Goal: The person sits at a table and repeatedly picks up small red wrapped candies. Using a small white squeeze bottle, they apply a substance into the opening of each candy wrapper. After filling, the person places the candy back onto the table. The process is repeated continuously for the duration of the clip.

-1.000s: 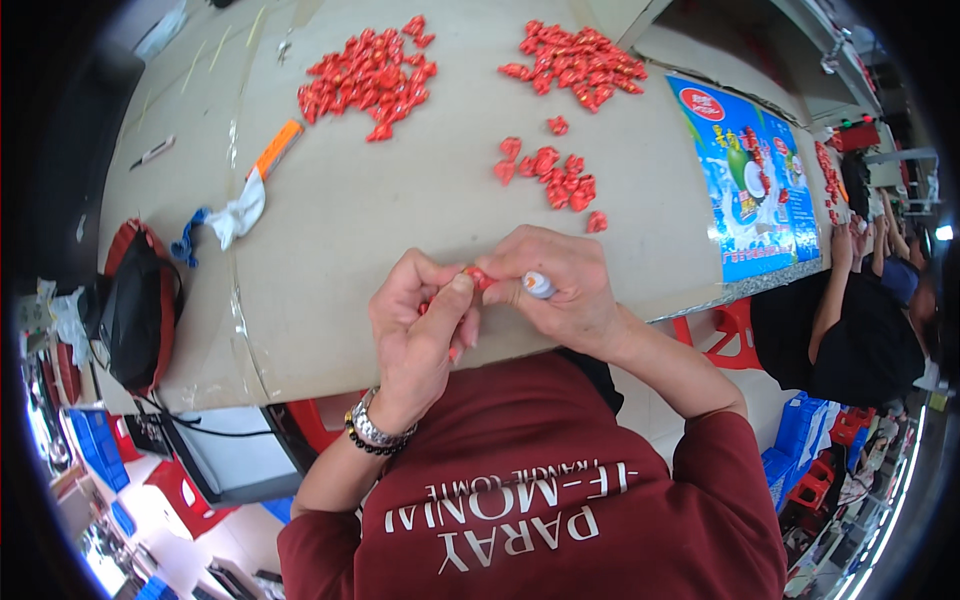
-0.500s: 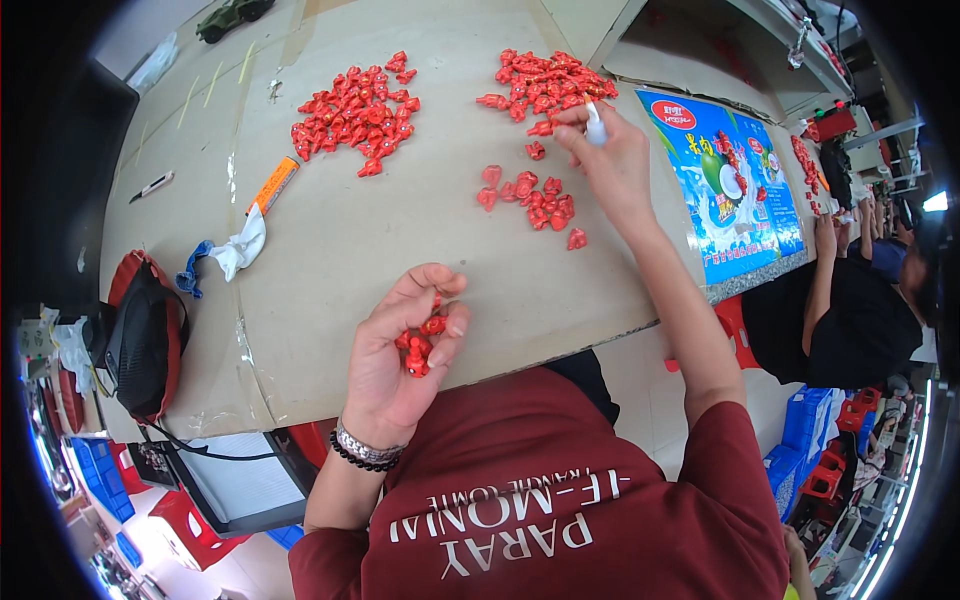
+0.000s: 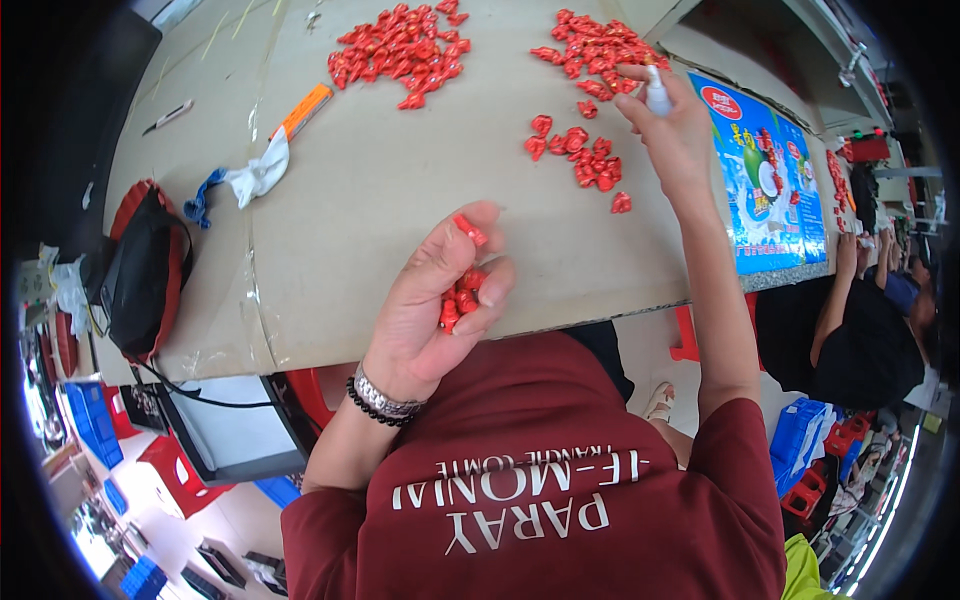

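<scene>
My left hand (image 3: 418,300) is palm up over the table's near edge, its fingers curled round several small glossy red plastic pieces (image 3: 462,299). One more red piece (image 3: 469,230) is pinched between its thumb and forefinger. In my right hand (image 3: 682,140) is a small white bottle with a narrow tip (image 3: 657,94), tip upward. That hand hovers by the near side of the right-hand pile of red pieces (image 3: 603,48), thumb and forefinger reaching left. Between the hands lies a smaller, loose group of red pieces (image 3: 597,168). A separate pile of them (image 3: 400,55) sits farther left.
On the left of the table lie an orange strip-shaped box (image 3: 303,110), a white and blue crumpled cloth (image 3: 258,175), a pen-like tool (image 3: 168,116) and a black and red bag (image 3: 150,270). A blue printed sheet (image 3: 755,180) covers the right. Another person (image 3: 835,330) sits beyond it.
The view has shifted, so the table's things appear farther up and right. A red piece now shows plainly between my left thumb and forefinger. My right hand still holds the bottle.
</scene>
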Motion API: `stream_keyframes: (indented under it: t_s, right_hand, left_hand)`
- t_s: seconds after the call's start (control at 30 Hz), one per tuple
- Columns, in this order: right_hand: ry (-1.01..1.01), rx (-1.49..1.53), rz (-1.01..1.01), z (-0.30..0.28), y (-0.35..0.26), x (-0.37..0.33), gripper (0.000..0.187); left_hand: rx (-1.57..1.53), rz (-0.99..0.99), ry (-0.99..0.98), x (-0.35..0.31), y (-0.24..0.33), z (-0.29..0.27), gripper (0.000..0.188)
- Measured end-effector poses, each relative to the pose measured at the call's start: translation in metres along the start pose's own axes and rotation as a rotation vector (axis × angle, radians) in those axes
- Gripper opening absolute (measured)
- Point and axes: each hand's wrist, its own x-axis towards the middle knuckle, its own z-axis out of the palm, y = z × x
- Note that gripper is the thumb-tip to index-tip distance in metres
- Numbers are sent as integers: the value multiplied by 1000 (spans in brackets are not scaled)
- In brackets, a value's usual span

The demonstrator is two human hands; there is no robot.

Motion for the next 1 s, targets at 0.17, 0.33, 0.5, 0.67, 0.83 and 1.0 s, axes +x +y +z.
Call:
stream_keyframes:
  t_s: [0.17, 0.33, 0.5, 0.67, 0.83, 1.0]
  right_hand:
    - [-204, 421, 123, -8, -53, -53, 41]
    - [-365, 422, 186, -10, -66, -87, 40]
    - [-348, 376, -25, -17, -69, -96, 35]
    - [-252, 452, 1, -23, -76, -105, 36]
    - [-144, 642, -49, -23, -61, -114, 33]
    - [-92, 812, -143, -24, -62, -117, 28]
  left_hand:
    - [24, -29, -22, -2, 0, -2, 32]
    - [30, -34, 73, -1, -4, 2, 28]
    - [20, 18, 70, 0, -10, -2, 25]
    - [149, 1, 124, 0, -8, 3, 22]
    - [143, -4, 116, 1, -6, 7, 20]
    - [204, 25, 102, 1, -10, 5, 20]
